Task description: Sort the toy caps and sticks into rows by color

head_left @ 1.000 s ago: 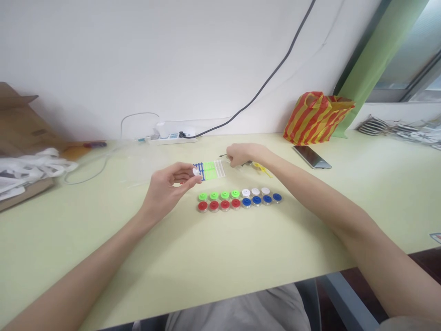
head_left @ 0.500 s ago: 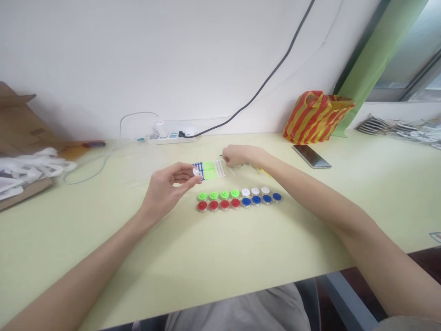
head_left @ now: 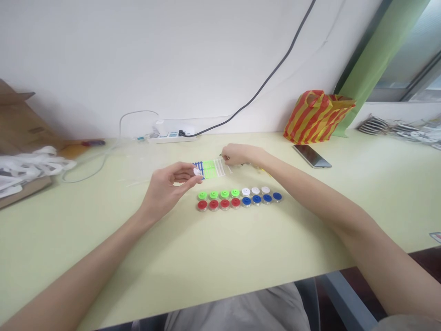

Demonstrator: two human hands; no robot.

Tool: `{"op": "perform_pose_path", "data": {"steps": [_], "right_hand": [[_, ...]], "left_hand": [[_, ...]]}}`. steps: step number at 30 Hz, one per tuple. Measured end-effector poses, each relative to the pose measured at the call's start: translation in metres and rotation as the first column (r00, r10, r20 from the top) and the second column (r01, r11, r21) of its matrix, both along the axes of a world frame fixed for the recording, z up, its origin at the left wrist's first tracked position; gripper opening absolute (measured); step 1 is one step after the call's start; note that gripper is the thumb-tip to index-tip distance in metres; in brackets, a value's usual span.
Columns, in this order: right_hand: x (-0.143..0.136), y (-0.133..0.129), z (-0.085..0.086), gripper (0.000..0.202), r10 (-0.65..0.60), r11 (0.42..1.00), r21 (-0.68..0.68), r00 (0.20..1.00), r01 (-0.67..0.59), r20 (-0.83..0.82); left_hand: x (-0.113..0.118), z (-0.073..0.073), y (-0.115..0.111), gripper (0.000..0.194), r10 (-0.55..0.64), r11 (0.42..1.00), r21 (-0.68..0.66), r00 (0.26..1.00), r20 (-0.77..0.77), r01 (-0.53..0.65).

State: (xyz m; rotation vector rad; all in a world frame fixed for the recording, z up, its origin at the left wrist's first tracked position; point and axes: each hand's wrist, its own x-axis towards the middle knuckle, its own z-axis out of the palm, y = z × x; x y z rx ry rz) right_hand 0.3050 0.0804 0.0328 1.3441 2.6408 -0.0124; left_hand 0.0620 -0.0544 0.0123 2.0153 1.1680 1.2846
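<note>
Between the thumb and fingers of my left hand (head_left: pixel 168 184) is a small white disc (head_left: pixel 196 171), like the white-topped ones on the table. My right hand (head_left: pixel 237 155) reaches over the white sticks (head_left: pixel 220 167), its fingers curled down; what they pinch, if anything, is hidden. Green sticks (head_left: pixel 208 169) and blue sticks (head_left: pixel 200 168) lie side by side left of the white ones. In front stand two rows of small round clear-bodied pieces: green discs (head_left: pixel 224 194) and white discs (head_left: pixel 255 191) behind, red discs (head_left: pixel 213 205) and blue discs (head_left: pixel 257 199) nearer me.
A striped bag (head_left: pixel 315 117) and a phone (head_left: pixel 312 156) are at the back right. A power strip (head_left: pixel 175 137) with a black cable (head_left: pixel 257 94) lies along the wall. White straps (head_left: pixel 34 168) and a cardboard box (head_left: pixel 25 122) are at left. Yellow pieces (head_left: pixel 264 172) lie partly behind my right forearm.
My right hand has shifted very slightly left among the white sticks, and the loose stick beneath it shows at a slightly different place. My left hand stays almost still with the white disc.
</note>
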Motion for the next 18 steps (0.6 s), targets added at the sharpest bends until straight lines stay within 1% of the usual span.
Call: {"op": "perform_pose_path", "data": {"steps": [9, 18], "right_hand": [[-0.0038, -0.0063, 0.0032, 0.025, 0.033, 0.999, -0.019, 0.999, -0.033, 0.002], [-0.0065, -0.0052, 0.0015, 0.027, 0.044, 0.999, -0.004, 0.999, -0.044, 0.005]], "left_hand": [[0.0012, 0.0007, -0.0004, 0.033, -0.010, 1.000, -0.005, 1.000, 0.007, 0.010], [-0.0002, 0.0005, -0.0006, 0.031, -0.005, 1.000, 0.006, 1.000, -0.010, 0.005]]}}
